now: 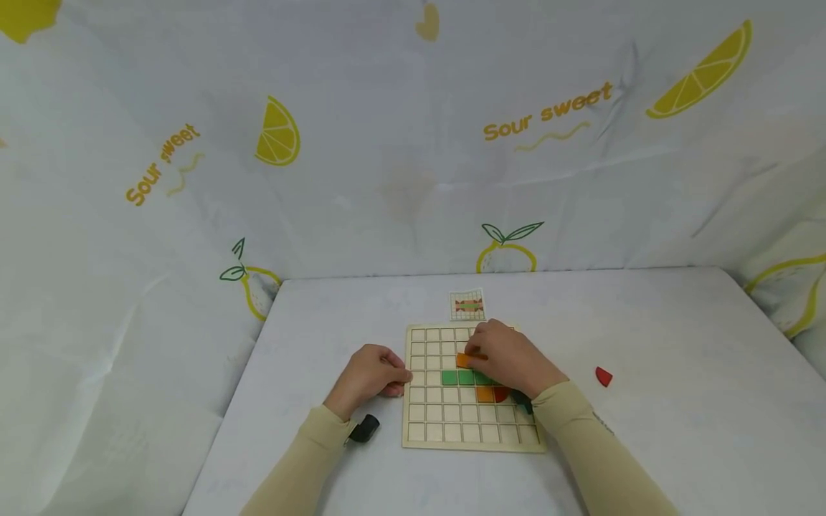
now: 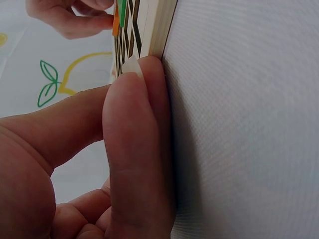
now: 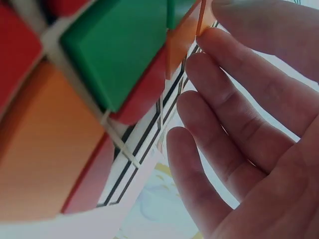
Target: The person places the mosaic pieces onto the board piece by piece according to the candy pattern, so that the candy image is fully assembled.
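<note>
A pale square board (image 1: 434, 432) with a grid of small cells lies on the table. My left hand (image 1: 369, 373) pinches its left edge between thumb and finger, close above the cloth in the left wrist view. Over the upper right part of the board, my right hand (image 1: 511, 358) pinches an orange tile (image 3: 207, 18) between thumb and index finger, with the other fingers loosely extended. Just below it runs a row of green tiles (image 1: 466, 378), partly hidden by this hand. Lower down sit another orange tile (image 1: 485, 395) and a red rounded piece (image 1: 500, 394).
A small card (image 1: 467, 306) with a printed coloured grid pattern lies behind the board. One red quarter-round piece (image 1: 603, 377) lies on the white cloth to the right. A white lemon-print curtain (image 1: 361, 215) hangs behind the table.
</note>
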The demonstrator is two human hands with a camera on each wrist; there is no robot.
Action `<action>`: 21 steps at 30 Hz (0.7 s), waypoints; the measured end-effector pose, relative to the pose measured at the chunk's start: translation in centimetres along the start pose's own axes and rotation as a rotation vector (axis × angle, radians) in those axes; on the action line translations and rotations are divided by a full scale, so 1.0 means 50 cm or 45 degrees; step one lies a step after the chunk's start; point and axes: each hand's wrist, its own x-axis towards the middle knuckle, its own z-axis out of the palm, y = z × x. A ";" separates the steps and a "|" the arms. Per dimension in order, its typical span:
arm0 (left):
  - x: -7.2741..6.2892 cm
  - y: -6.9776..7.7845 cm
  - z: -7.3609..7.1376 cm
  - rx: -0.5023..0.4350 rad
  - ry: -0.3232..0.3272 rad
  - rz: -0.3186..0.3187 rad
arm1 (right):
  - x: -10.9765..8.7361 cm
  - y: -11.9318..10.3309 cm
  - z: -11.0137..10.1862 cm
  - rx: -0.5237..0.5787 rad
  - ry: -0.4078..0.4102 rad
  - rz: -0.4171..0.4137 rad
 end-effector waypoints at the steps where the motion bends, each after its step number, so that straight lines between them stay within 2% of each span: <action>1: 0.000 0.000 0.000 0.001 0.000 -0.003 | 0.001 0.000 0.001 0.005 0.003 0.000; 5: 0.000 0.001 -0.001 0.007 -0.002 -0.010 | 0.005 -0.002 0.005 0.023 0.012 -0.021; 9: 0.001 0.001 -0.003 0.009 -0.004 -0.004 | 0.012 -0.005 0.005 -0.019 0.023 -0.048; 14: 0.000 0.003 -0.006 0.007 -0.009 0.001 | 0.013 -0.005 -0.001 -0.053 0.012 -0.014; 21: -0.002 0.006 -0.004 -0.013 -0.018 -0.008 | 0.016 -0.011 0.000 0.019 -0.006 -0.026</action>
